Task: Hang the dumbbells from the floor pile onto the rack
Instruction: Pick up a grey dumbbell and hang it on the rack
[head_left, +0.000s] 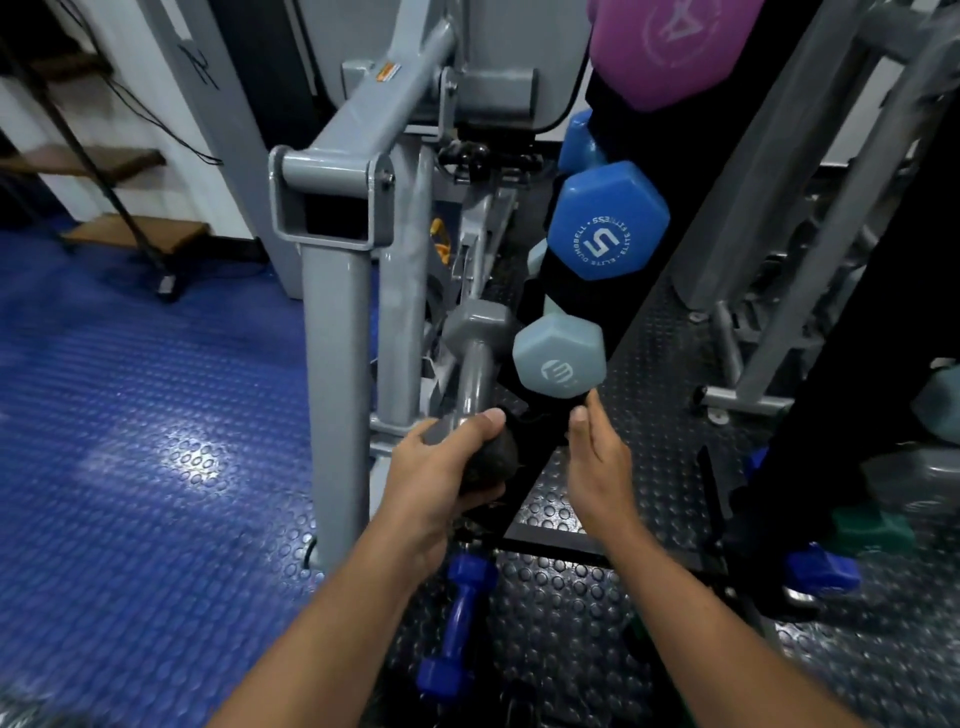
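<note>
two bare forearms, hands (441, 467) uncovered (no sleeves, gloves or jewellery showing)

Counted on the rack (639, 171): three dumbbells, namely one purple (670, 47), one blue marked 5 (605, 223), one pale blue-grey (561, 358). One grey dumbbell (475, 358) held. One dark blue dumbbell (457, 618) on the floor (130, 415). Two hands.

Dim, glare on blue floor (197, 457), blurred warped edges
</note>
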